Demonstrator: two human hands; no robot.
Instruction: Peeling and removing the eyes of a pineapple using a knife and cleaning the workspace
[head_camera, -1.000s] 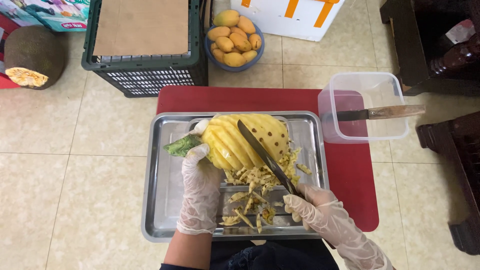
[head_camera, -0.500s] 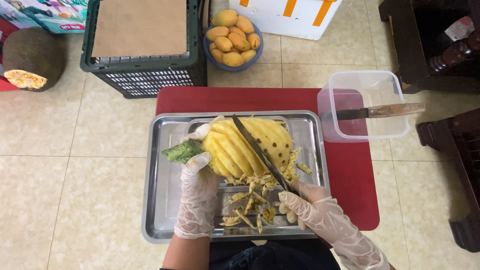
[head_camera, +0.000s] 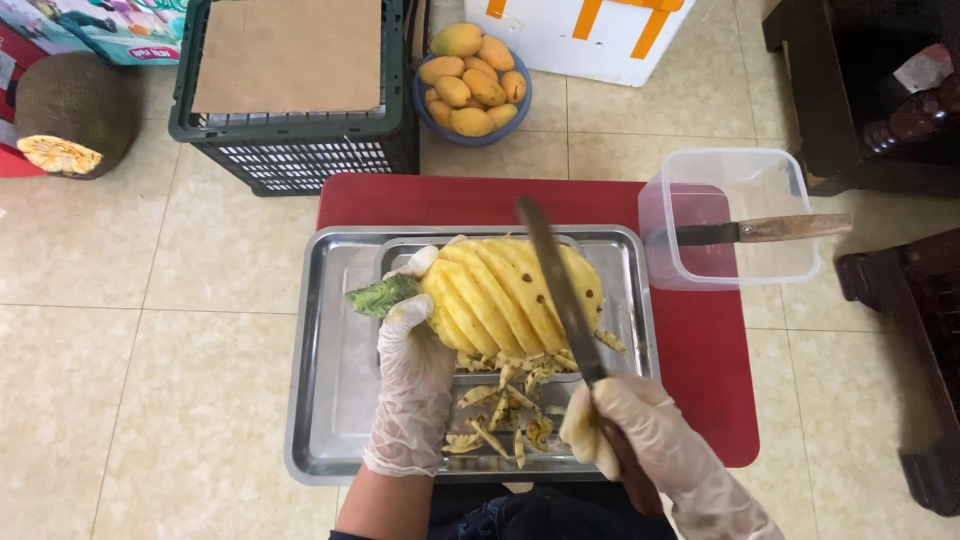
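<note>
On the steel tray (head_camera: 325, 400), the peeled pineapple (head_camera: 515, 295) lies on its side, its green crown stub pointing toward the tray's left rim. The gloved left hand (head_camera: 412, 385) clasps the fruit's crown end. The gloved right hand (head_camera: 640, 425), at the tray's near right corner, is closed around a long knife (head_camera: 558, 290) whose blade slants across the pineapple. Peel scraps (head_camera: 505, 400) lie on the tray just below the fruit.

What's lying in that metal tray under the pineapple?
In the tray, under and in front of the pineapple, lies a heap of yellow peel strips. A second, smaller tray seems to sit beneath the fruit. What is directly under the pineapple is hidden.
</note>
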